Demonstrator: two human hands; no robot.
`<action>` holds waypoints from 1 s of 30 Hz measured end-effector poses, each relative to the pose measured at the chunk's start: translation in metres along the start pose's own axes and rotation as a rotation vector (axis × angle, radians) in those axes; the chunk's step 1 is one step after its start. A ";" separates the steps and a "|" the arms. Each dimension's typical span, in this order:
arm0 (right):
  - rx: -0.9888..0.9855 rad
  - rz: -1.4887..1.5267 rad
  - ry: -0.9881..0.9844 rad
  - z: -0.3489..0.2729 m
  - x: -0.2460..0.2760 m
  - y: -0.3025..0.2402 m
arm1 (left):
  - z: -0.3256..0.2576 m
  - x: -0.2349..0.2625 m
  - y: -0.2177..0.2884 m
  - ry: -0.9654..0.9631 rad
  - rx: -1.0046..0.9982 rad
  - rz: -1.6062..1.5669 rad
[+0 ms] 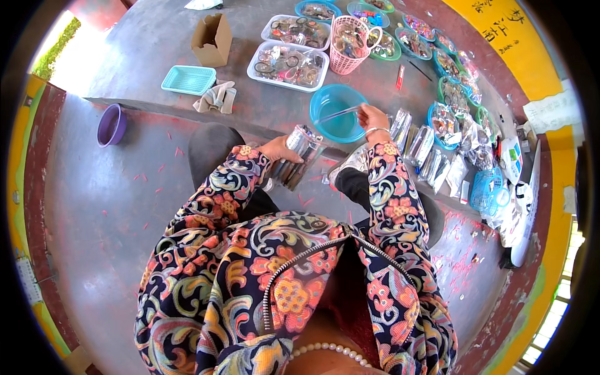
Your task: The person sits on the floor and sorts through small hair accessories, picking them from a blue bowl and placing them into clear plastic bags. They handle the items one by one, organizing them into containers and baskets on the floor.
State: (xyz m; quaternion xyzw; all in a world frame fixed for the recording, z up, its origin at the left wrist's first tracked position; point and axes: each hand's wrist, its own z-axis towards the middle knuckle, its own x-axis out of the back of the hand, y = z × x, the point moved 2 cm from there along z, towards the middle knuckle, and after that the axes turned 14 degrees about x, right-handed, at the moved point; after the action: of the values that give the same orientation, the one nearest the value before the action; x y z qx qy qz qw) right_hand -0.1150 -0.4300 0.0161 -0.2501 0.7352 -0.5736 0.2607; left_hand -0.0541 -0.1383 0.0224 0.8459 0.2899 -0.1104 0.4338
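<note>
My left hand is closed around a clear plastic container that leans over my lap. Silver wrapped packets stick up from it, and dark slim pieces show at its lower end. In my right hand, the fingers pinch a thin, long strip, whose exact kind I cannot make out. That strip slants across the round teal basin, its far end over the basin's opening. Bundles of silver-wrapped slim packets lie just right of my right hand.
Two white trays of small goods and a pink basket stand ahead. A cardboard box, turquoise tray, grey cloth and purple basin lie left. Filled bowls line the right, near a blue basket.
</note>
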 end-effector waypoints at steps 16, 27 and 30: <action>-0.155 -0.017 0.180 0.018 0.049 0.056 | -0.009 -0.010 0.014 0.000 -0.317 0.022; 0.616 -0.628 -1.104 -0.073 -0.079 -0.091 | -0.010 -0.010 0.017 0.137 -0.339 0.143; 0.738 -0.718 -1.085 -0.085 -0.085 -0.092 | -0.008 -0.009 0.015 0.120 -0.327 0.093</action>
State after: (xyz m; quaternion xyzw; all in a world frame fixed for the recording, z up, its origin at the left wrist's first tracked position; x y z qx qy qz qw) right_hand -0.1029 -0.3325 0.1313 -0.6187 0.1362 -0.6291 0.4505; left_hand -0.0536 -0.1422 0.0412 0.7817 0.2898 0.0092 0.5521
